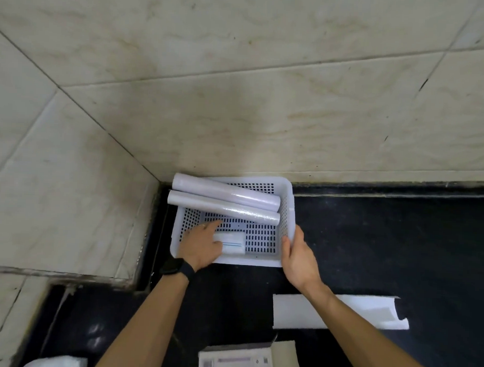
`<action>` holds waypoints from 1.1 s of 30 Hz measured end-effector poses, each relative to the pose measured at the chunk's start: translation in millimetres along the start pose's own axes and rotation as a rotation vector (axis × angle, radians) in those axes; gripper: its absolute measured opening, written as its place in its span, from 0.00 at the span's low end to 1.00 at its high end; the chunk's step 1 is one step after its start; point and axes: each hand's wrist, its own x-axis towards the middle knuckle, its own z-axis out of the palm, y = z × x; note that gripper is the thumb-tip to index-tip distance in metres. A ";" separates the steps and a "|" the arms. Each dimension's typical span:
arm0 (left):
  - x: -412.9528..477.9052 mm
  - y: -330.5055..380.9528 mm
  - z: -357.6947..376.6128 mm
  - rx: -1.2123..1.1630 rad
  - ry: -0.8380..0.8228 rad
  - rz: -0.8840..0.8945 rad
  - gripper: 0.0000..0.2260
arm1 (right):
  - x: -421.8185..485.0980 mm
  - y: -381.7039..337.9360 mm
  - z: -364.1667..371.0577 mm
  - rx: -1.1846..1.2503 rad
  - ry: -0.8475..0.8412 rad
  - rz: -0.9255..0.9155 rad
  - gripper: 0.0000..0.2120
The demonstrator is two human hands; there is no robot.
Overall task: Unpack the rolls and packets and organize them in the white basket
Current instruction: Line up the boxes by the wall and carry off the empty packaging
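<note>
Plastic wrap [56, 363]: a crumpled white bit at the near left edge of the black counter [398, 243].
Left hand [200, 246]: yours reaches into the basket's near left part, forefinger stretched out straight, thumb side resting on the packet's left end. It is not curled round anything. A black wristband [177, 267] sits on that wrist.
Rolls: two lie side by side across the far half of the basket, the far roll [224, 191] touching the near roll [223, 206]. Their left ends ride up over the left rim.
Packet [233, 244]: white with blue lines, flat on the basket floor, near left.
White basket [246, 261]: in the counter's far left corner, against the tiled walls.
Labelled box [237, 363]: at the near edge.
Right hand [298, 256]: you grip the basket's right wall, thumb inside, fingers outside.
Foam sheet [368, 311]: near right on the counter, partly under your right forearm.
</note>
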 end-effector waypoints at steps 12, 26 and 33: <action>-189.8 -63.3 73.8 -0.311 0.481 -0.298 0.24 | -57.0 -32.8 -24.6 -0.319 0.060 -0.644 0.17; -318.9 -156.4 163.3 -0.542 0.696 -0.763 0.23 | -203.0 -100.4 105.4 -0.450 -0.603 -0.921 0.19; -325.6 -220.9 156.9 -0.684 0.753 -0.830 0.26 | -228.5 -115.9 178.8 -0.704 -0.815 -0.979 0.27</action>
